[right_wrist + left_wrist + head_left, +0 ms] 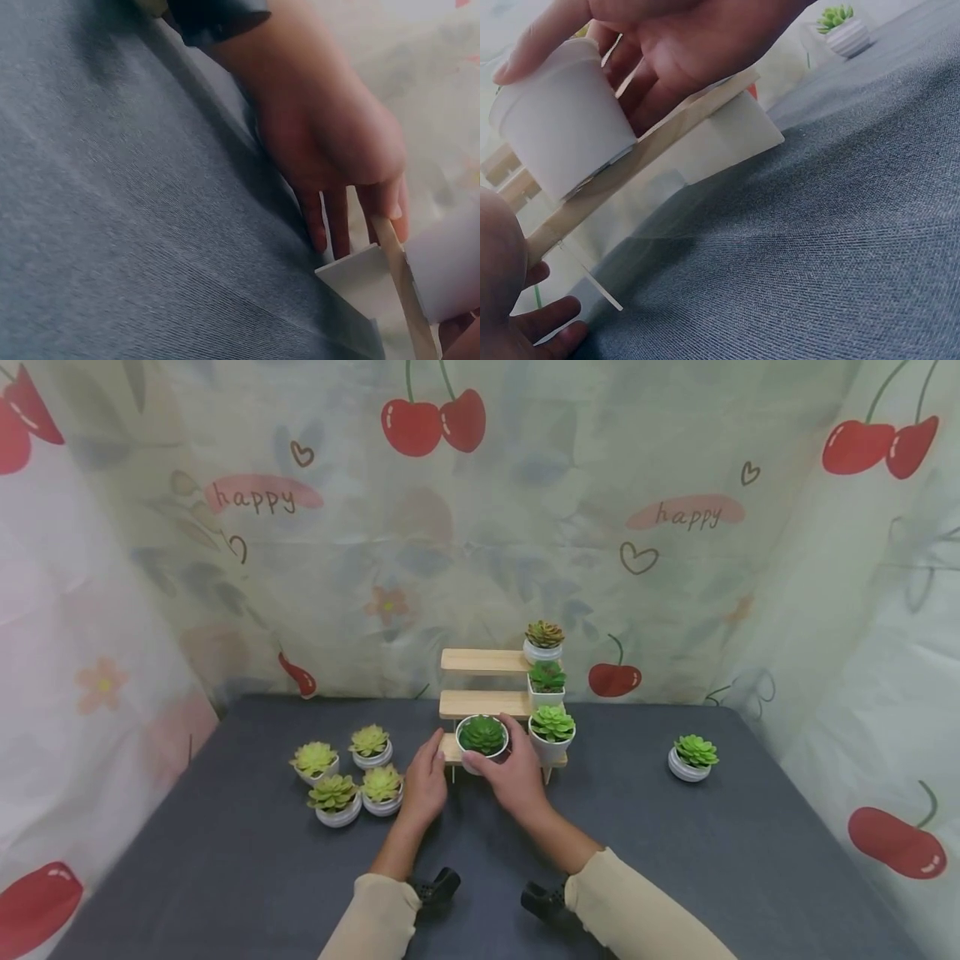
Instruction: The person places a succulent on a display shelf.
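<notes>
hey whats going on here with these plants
A person's right hand holds a dark green plant at the bottom step of a rack; the left hand holds that step's left end. Three plants stand down the rack's right side, one per step. Four more sit on the table to the left, a lone plant to the right.

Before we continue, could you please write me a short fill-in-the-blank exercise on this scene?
1. The colour of the pot gripped by the right hand is ____.
2. The left hand touches a wooden stand that has ____ tiers.
3. Left of the stand, ____ yellowish-green succulents cluster on the tabletop.
4. In the head view, a lone succulent sits to the ____ of the stand.

Missing words: white; three; four; right.
</notes>
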Action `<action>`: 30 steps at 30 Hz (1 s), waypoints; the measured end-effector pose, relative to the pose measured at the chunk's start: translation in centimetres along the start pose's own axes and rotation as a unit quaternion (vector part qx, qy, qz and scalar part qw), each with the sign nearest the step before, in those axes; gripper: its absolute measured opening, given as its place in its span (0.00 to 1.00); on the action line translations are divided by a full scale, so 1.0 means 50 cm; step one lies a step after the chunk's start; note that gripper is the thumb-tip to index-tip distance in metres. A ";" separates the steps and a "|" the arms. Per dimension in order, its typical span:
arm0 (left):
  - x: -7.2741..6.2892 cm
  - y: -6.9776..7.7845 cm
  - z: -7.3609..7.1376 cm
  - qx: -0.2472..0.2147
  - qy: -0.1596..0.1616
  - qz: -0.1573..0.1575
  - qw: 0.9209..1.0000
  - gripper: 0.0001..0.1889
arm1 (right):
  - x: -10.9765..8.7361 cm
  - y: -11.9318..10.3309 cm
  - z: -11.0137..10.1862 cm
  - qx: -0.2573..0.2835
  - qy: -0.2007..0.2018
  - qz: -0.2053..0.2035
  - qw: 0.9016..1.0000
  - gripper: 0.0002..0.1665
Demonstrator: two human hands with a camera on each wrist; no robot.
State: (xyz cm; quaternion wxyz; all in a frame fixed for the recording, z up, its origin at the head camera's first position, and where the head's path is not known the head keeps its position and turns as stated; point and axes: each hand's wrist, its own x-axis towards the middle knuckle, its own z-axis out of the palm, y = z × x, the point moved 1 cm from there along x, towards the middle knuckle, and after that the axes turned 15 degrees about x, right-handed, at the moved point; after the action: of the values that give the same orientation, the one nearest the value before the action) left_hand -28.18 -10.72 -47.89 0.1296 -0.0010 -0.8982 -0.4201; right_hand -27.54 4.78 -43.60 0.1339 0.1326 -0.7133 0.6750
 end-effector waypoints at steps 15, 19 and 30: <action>0.001 0.001 -0.001 0.001 -0.003 -0.005 1.000 0.23 | 0.022 0.002 0.016 0.020 -0.013 0.023 0.999 0.45; 0.000 0.002 0.001 -0.003 -0.005 -0.007 1.000 0.23 | 0.027 0.003 0.021 0.013 -0.004 0.022 1.000 0.44; 0.001 -0.001 0.000 -0.014 0.004 -0.004 1.000 0.23 | 0.030 0.011 0.033 0.037 0.011 0.034 0.999 0.43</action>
State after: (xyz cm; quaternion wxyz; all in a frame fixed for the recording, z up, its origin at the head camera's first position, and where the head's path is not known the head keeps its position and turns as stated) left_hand -28.26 -10.77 -47.94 0.1316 0.0027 -0.8919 -0.4327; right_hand -29.14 3.13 -43.64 0.1141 0.1055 -0.6903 0.7066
